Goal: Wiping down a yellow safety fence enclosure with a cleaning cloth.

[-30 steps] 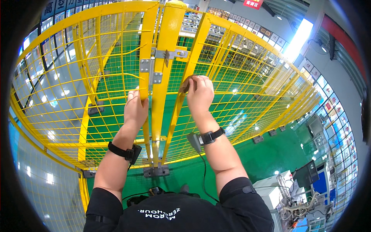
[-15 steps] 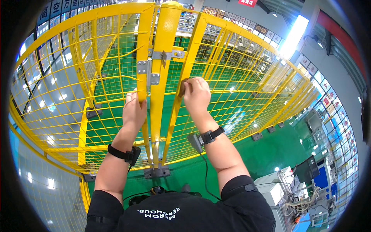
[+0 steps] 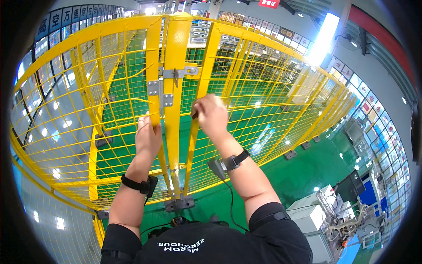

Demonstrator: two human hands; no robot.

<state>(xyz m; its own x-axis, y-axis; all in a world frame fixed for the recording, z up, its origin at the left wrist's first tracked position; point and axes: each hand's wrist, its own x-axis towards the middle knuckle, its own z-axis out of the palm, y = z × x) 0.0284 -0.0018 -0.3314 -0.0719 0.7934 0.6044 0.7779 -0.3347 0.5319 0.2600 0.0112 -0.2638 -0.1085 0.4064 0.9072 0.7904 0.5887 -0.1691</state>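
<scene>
My left hand (image 3: 148, 137) is closed around the left yellow upright (image 3: 152, 55) of a wire-mesh fence panel, below a grey metal hinge (image 3: 153, 88). My right hand (image 3: 212, 116) pinches a small dark brown piece (image 3: 194, 115) against the right yellow upright (image 3: 205, 66); its kind cannot be made out, as the fingers cover most of it. Between both hands stands a thick yellow post (image 3: 174, 48). A grey latch plate (image 3: 171, 74) crosses this post above my hands, beside a yellow bracket with a slotted grey tab (image 3: 191, 71).
Yellow mesh panels (image 3: 263, 110) curve away on both sides. A dark foot plate (image 3: 179, 204) holds the post to the green floor (image 3: 314, 163). At the lower right stand a black monitor (image 3: 350, 188), a white cabinet (image 3: 310, 209) and tangled cables. Cords hang from my wrist straps.
The view has shifted, so the fence sits lower and further left in the picture. My right hand has turned slightly, covering more of the brown piece. My left hand keeps its place on the upright.
</scene>
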